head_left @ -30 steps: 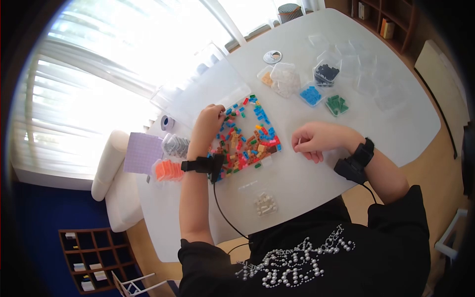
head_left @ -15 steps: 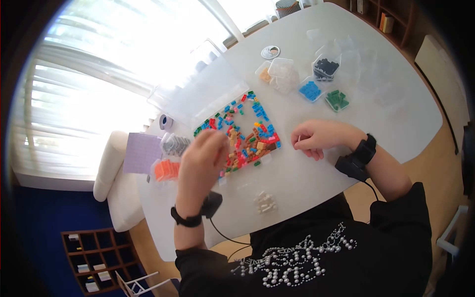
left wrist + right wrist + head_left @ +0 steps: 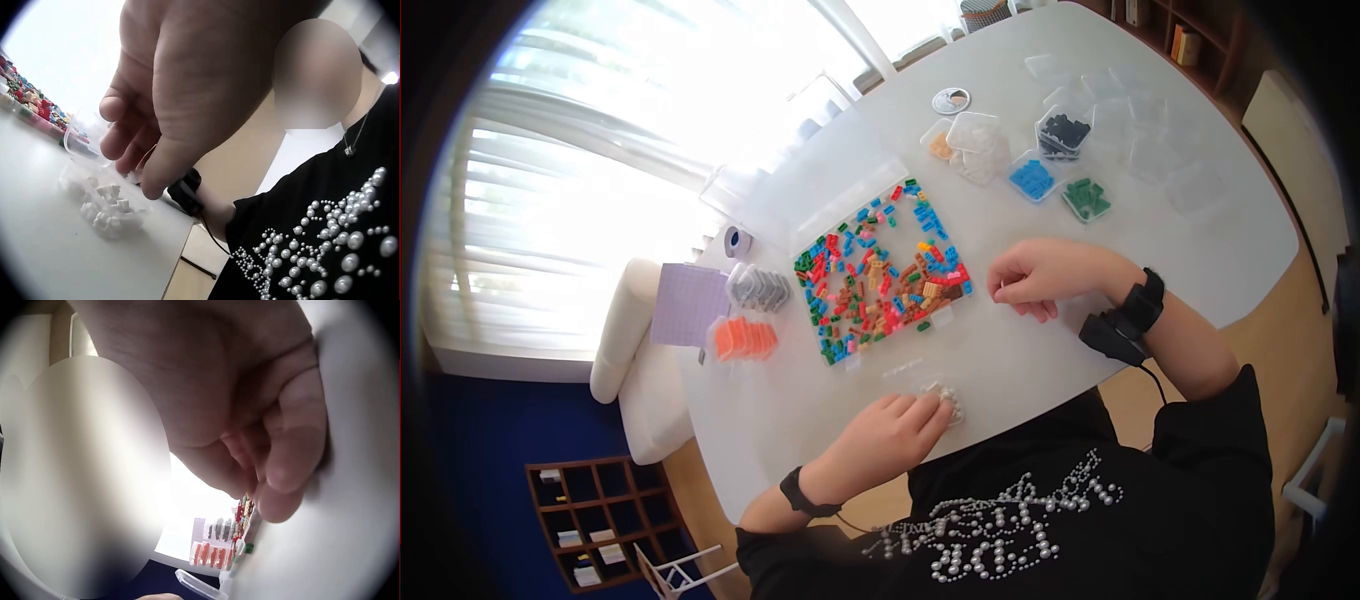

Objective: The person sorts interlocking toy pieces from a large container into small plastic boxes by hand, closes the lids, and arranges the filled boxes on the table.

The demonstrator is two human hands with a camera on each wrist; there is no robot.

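Note:
My left hand (image 3: 900, 428) reaches over a small clear box (image 3: 139, 220) of white bricks (image 3: 107, 209) near the table's front edge. In the left wrist view its thumb and fingers come together round a small white brick (image 3: 133, 177), mostly hidden by the fingertips. On the table to the right of a tray (image 3: 802, 309) of mixed colored bricks (image 3: 880, 285) rests my right hand (image 3: 1050, 277). Its fingers are loosely curled, and no object shows in them in the right wrist view.
Boxes of blue bricks (image 3: 1032, 180), green bricks (image 3: 1087, 198) and black bricks (image 3: 1064, 133) stand at the back right, near clear lids. Left of the tray are orange pieces (image 3: 745, 339), grey pieces (image 3: 758, 288), a purple sheet (image 3: 690, 305) and a tape roll (image 3: 738, 241).
My left hand has left the far left part of the brick tray and come back toward my body to the box of white bricks. My right hand stays in place.

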